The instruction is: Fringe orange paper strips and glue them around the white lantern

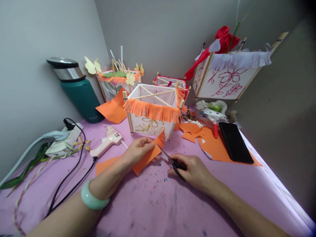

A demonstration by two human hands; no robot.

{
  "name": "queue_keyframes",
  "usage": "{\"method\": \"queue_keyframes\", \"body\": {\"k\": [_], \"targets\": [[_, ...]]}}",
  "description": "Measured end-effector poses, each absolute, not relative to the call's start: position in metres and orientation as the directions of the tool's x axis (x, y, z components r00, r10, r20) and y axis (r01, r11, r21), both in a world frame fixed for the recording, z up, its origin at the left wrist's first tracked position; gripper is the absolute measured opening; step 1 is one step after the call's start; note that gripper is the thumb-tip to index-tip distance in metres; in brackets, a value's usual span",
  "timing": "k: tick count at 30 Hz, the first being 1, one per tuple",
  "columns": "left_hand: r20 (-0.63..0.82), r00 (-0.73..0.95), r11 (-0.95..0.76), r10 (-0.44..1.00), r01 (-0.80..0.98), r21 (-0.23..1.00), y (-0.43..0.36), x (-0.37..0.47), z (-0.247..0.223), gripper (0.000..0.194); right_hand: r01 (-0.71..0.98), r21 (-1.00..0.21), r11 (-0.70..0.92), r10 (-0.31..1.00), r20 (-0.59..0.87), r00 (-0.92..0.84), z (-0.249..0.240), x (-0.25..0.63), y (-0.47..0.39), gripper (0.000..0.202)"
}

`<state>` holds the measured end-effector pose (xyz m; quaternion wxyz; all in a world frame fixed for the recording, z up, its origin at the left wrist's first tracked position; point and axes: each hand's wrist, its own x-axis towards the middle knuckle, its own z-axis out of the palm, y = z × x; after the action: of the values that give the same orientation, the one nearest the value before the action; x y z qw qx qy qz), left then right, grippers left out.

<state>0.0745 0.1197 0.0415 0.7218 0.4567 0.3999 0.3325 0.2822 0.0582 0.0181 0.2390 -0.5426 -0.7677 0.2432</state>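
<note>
My left hand point(140, 149) is closed on a strip of orange paper point(147, 161), whose far end is cut into a short fringe. My right hand point(191, 171) grips a pair of black-handled scissors point(178, 165), fingers in the loops. The scissor blades point up and left, meeting the edge of the strip. Just beyond the hands stands a box-shaped lantern point(153, 121) of sticks and white paper, with a yellow flower drawing. Orange fringe point(154, 111) runs along its top edge.
Left are a pink glue gun point(108, 143), a power strip point(63, 141) with cables, and a teal bottle point(80, 97). On the right, a black phone point(235, 142) lies on orange paper point(206, 140) beside a red marker point(215, 129). A purple-fringed lantern point(227, 77) hangs above.
</note>
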Motion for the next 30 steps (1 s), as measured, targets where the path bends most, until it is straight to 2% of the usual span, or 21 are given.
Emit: {"method": "queue_keyframes", "body": {"k": [7,11,20,30], "targets": [[-0.310,0.361,0.372,0.880,-0.114,0.921,0.1214,0.0746,0.0478,0.018,0.683,-0.682,0.261,0.956,0.085,-0.281,0.0199,0.2827,0.0576,0.023],[-0.268,0.334,0.335,0.904,-0.162,0.928,0.1227,0.0740,0.0464,0.019,0.670,-0.700,0.248,0.957,0.071,-0.280,0.0213,0.2835,0.0567,0.025],[-0.249,0.319,0.316,0.914,-0.179,0.932,0.1226,0.0739,0.0456,0.015,0.687,-0.685,0.244,0.955,0.048,-0.291,0.0249,0.2819,0.0554,0.026],[-0.301,0.333,0.360,0.893,-0.129,0.924,0.1194,0.0765,0.0467,0.015,0.696,-0.676,0.242,0.958,0.053,-0.282,0.0224,0.2822,0.0562,0.026]]}}
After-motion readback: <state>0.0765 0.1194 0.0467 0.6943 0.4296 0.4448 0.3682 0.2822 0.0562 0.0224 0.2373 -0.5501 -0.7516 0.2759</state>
